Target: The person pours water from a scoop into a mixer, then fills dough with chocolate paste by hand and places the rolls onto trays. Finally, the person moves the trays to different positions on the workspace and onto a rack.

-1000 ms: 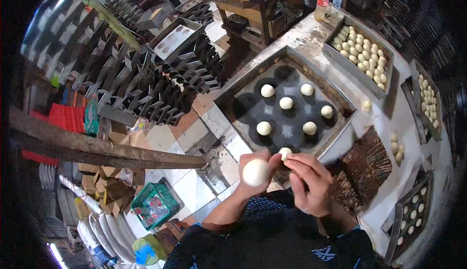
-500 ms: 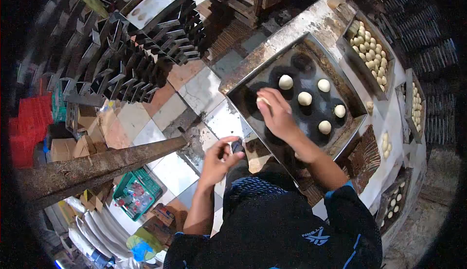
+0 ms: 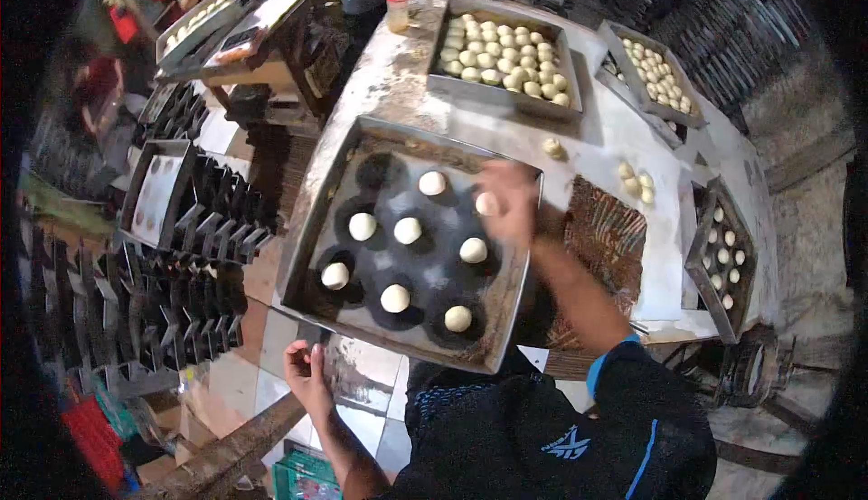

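Hovering over the right side of a metal tray (image 3: 436,269), a worker's right hand (image 3: 510,206) has a pale dough ball (image 3: 486,203) at its fingertips (motion blur hides whether they grip it or have let go). Seven other dough balls (image 3: 408,231) sit spaced across the tray, all to that hand's left. The left hand (image 3: 309,375), loosely curled and unladen, hangs just outside the tray's near left corner.

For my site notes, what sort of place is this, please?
Probably a bakery workshop: dough balls sit spaced out in a wide tray, a second tray is packed with more, and stacked metal trays stand nearby.
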`<state>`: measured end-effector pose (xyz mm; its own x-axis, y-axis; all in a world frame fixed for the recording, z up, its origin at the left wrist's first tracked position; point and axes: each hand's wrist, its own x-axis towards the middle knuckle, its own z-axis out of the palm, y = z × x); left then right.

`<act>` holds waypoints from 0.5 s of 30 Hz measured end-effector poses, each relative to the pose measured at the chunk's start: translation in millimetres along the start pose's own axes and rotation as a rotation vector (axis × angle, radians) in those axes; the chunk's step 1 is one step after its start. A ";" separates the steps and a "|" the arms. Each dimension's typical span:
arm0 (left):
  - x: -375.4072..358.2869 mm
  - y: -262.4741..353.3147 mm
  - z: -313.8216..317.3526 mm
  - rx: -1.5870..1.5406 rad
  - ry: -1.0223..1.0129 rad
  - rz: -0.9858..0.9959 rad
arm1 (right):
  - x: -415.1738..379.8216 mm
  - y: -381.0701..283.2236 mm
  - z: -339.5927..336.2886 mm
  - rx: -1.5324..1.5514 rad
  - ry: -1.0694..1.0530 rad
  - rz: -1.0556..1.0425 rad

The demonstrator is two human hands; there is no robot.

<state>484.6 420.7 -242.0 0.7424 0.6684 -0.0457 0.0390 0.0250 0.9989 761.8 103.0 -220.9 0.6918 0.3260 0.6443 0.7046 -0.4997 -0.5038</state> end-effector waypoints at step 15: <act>-134.8 46.9 151.4 0.284 -0.098 0.084 | -120.4 389.4 -173.5 -0.639 -0.389 0.784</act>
<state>487.6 219.3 -190.1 0.8113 0.5842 0.0225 0.1499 -0.2450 0.9579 925.6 -270.0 -394.8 0.9959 -0.0901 -0.0097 -0.0899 -0.9689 -0.2306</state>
